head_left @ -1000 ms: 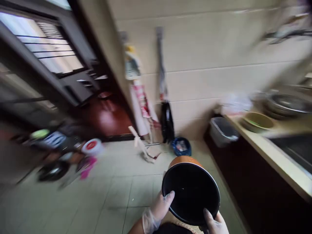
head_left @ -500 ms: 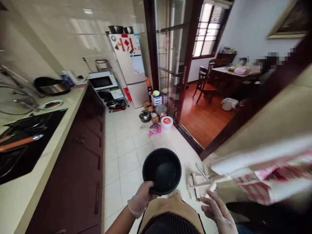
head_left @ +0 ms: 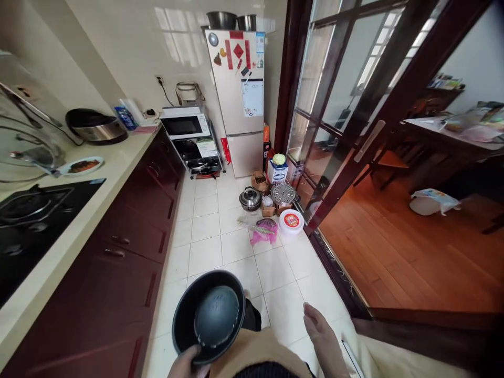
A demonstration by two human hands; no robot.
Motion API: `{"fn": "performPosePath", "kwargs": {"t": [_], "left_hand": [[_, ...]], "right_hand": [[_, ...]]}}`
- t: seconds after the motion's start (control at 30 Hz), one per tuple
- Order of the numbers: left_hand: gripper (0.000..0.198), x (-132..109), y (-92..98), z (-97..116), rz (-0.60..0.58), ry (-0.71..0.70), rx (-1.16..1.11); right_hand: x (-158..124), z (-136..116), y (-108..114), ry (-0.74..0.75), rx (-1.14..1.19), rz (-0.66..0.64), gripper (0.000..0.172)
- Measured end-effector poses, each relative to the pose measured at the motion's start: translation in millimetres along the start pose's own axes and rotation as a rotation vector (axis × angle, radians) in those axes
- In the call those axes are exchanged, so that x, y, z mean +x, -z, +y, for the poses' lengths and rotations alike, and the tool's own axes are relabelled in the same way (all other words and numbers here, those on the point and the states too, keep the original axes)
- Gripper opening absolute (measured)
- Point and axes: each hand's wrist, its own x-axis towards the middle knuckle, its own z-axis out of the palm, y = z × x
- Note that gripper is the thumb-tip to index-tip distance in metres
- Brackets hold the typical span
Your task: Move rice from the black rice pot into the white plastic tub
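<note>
Swinging left and lower since the earlier frame, the black pot [head_left: 209, 316] now hangs from my left hand [head_left: 188, 363], clenched on its near rim. My right hand [head_left: 323, 336] hovers beside it, empty and loose, above the tiled floor [head_left: 275, 273].

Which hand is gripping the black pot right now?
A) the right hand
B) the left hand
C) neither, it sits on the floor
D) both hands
B: only the left hand grips the near rim of the black pot, while the right hand hangs open and apart from it, above the tiled floor.
</note>
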Motion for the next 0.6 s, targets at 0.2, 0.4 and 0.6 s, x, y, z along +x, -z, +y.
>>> {"fn": "performPosePath", "kwargs": {"t": [0.2,0.4,0.6], "left_hand": [[0.017,53,-156.9,153,-0.066,-0.105,0.12],[0.016,126,-315.9,207,-0.047,-0.102,0.104],[0.025,229,-428.3,184,0.032,0.14,-0.043]], "right_hand": [[118,-64,-25,0.001,-0.024,0.063,0.054],[311,-95,-26,0.08,-0.531,-0.092,0.051],[519,-57,-52,-0.083,-0.926,-0.162,0.048]]}}
